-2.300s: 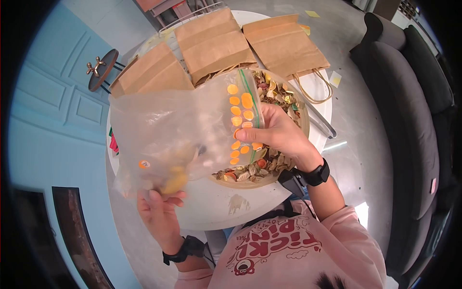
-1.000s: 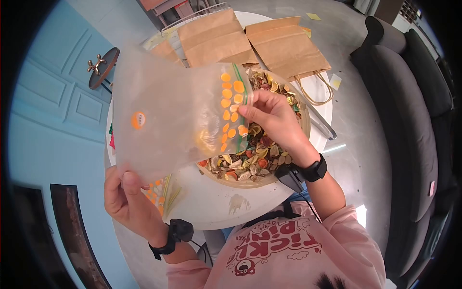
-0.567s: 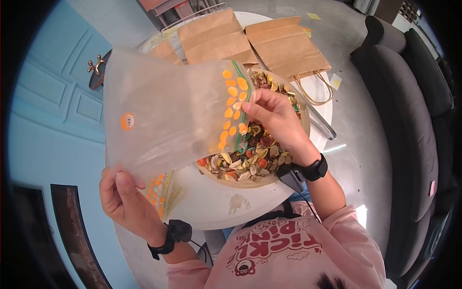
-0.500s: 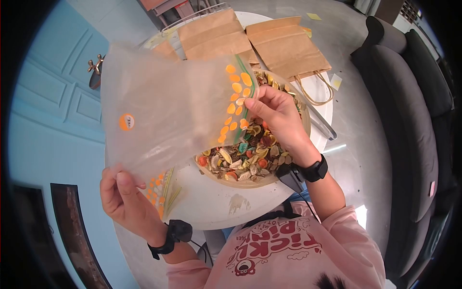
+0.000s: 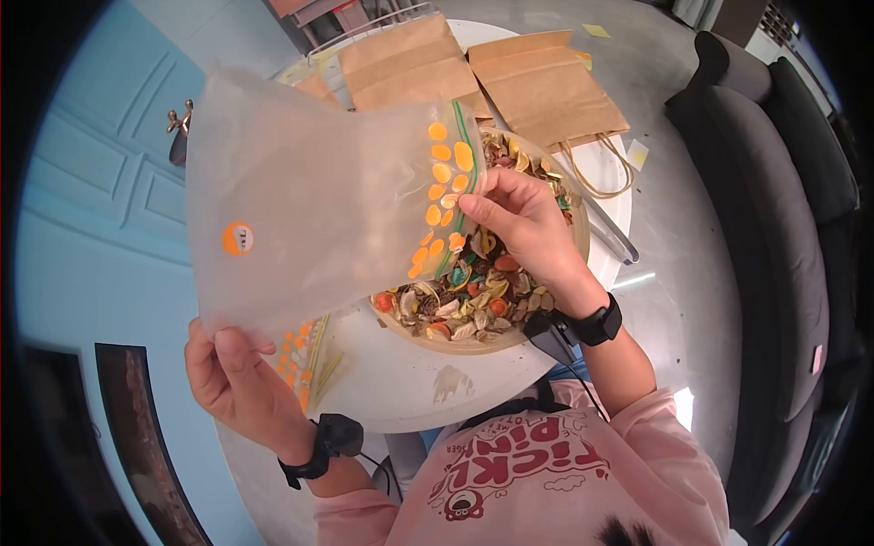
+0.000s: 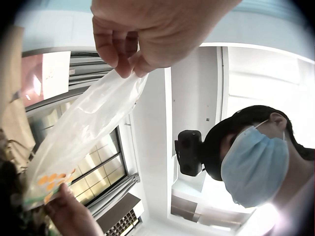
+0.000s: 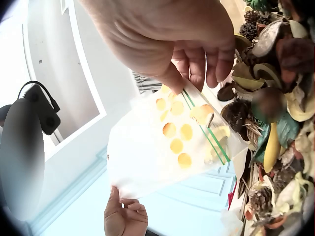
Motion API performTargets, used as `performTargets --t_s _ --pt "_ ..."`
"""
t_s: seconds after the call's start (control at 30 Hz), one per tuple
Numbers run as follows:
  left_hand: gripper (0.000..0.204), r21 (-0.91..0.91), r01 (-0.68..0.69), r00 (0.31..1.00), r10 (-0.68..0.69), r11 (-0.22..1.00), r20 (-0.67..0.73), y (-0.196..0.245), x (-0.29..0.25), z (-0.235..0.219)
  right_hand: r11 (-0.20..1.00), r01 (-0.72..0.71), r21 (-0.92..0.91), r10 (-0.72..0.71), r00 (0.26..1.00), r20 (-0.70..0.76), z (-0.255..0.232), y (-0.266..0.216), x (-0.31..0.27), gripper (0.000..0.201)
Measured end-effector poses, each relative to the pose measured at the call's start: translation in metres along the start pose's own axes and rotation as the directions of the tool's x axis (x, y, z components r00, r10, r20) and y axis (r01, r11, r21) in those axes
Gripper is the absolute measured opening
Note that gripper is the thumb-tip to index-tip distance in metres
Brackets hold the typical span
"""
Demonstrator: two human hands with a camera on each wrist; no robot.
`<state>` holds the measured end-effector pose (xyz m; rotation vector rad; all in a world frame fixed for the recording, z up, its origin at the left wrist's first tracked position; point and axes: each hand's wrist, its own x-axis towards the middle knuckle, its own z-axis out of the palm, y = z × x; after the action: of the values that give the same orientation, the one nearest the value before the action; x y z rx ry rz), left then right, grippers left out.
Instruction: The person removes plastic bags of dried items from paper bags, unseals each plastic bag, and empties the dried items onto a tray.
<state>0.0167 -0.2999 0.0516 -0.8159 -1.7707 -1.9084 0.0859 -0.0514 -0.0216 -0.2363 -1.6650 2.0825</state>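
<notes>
A translucent zip bag point(image 5: 309, 200) with orange dots and a green seal is stretched between both hands above the table. The left hand point(image 5: 241, 387) pinches its bottom corner, as the left wrist view also shows at the bag point(image 6: 83, 128). At the seal end, the right hand point(image 5: 533, 227) pinches the bag's edge between thumb and fingers. Under that end lies a round tray point(image 5: 482, 348) of dried potpourri pieces point(image 5: 473, 314). In the right wrist view the seal end of the bag point(image 7: 184, 142) hangs beside the potpourri. No contents can be made out in the bag.
Brown paper bags point(image 5: 405, 68) stand along the table's far side, one with handles at the right. Metal tongs point(image 5: 605, 232) lie right of the tray. Another orange-dotted bag point(image 5: 296, 359) lies at the table's left edge. A dark sofa point(image 5: 756, 227) is at the right.
The left hand has moved left and the bag is spread flatter. A yellow item seen through it earlier no longer shows. The second dotted bag has come into view.
</notes>
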Motion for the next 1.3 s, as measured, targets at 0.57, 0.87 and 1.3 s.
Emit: performTargets --t_s 0.57,0.87,1.3 --pt "0.015 -0.009 0.073 0.993 -0.073 0.997 -0.094 -0.004 -0.004 -0.002 0.995 0.040 0.091 -0.043 0.998 0.033 -0.001 -0.007 -0.004 0.005" --pt "0.016 0.005 0.094 0.988 -0.093 0.996 -0.125 -0.008 -0.006 -0.002 0.993 -0.007 0.116 -0.005 0.995 0.101 -0.001 -0.011 -0.009 0.004" --pt "0.026 -0.055 0.407 0.911 -0.410 0.912 -0.051 -0.028 -0.009 -0.004 0.970 0.095 0.224 -0.094 0.995 -0.015 0.009 -0.026 -0.018 0.012"
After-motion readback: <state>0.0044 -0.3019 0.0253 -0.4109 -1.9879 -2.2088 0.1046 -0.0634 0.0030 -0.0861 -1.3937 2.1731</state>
